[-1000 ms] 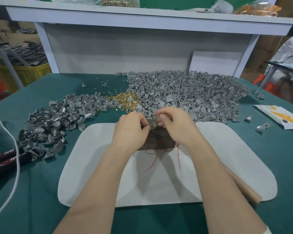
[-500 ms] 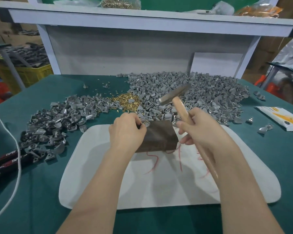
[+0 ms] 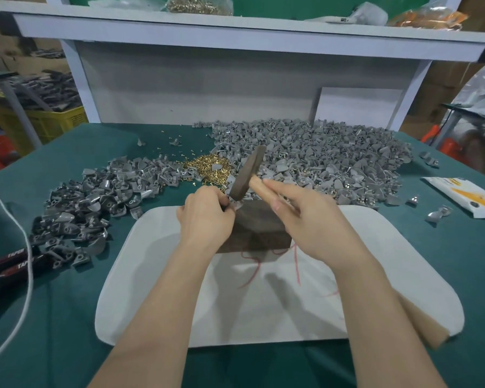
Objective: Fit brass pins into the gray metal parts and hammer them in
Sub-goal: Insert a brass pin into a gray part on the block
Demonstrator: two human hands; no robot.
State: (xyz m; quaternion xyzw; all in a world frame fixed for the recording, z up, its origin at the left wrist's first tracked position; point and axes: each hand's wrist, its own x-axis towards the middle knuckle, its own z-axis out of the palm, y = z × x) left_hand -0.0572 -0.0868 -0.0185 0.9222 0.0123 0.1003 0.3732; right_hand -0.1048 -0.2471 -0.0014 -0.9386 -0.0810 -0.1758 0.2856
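Our right hand [image 3: 311, 219] grips the hammer [image 3: 248, 175]; our left hand [image 3: 206, 217] pinches a part on the block [image 3: 259, 231], piles of parts [image 3: 314, 161] behind.

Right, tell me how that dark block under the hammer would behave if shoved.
The dark block looks squat and flat-sided, so it would probably slide rather than tip or roll. It serves as the anvil under the hammer, so it is likely heavy and rigid. The white mat beneath may add grip.

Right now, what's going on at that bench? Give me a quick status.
Right hand gripping hammer, head low over dark block. Left hand pinching gray part on block. Nothing blocking the strike.
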